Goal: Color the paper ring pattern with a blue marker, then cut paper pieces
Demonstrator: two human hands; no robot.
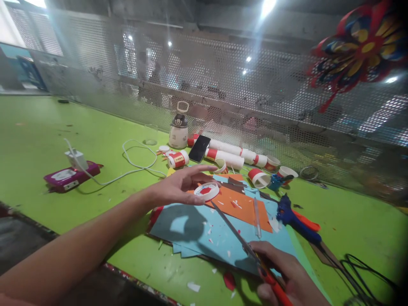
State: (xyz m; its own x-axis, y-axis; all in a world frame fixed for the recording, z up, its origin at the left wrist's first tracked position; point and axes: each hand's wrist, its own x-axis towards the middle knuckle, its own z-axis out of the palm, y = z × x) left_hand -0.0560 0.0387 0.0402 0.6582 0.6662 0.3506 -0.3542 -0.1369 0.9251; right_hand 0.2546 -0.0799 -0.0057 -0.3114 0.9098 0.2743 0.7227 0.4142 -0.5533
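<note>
Two hands are occupied over the blue paper (165, 223): the left hand (174, 187) pinches a cut-off paper-cup base (206, 192) by its white rim, the thumb in front, the other fingers curled behind and partly hidden; the right hand (287, 267) has its fingers wrapped round red-handled scissors (234, 231). The scissors' tip points up to the cup base, but whether they touch cannot be told, nor how far the blades stand apart. The right hand's lower part and the handle end leave the frame.

On the blue paper's far half lie an orange sheet (229, 202), part-covered by the left hand, and a translucent stick (256, 219). Right of the blue paper, a blue glue gun (295, 219) and black cord (360, 267) take up the side; the cord fades into shadow. Beyond the blue paper are paper cups (259, 178), white tubes (228, 160), a smartphone (199, 148), a bottle (178, 136) and a faint clear cup (150, 138). Farther beyond, a perforated screen (223, 93) bars the far side. Left of the blue paper, the green table (32, 148) stretches past a purple power strip (73, 176); its near edge runs just short of the paper.
</note>
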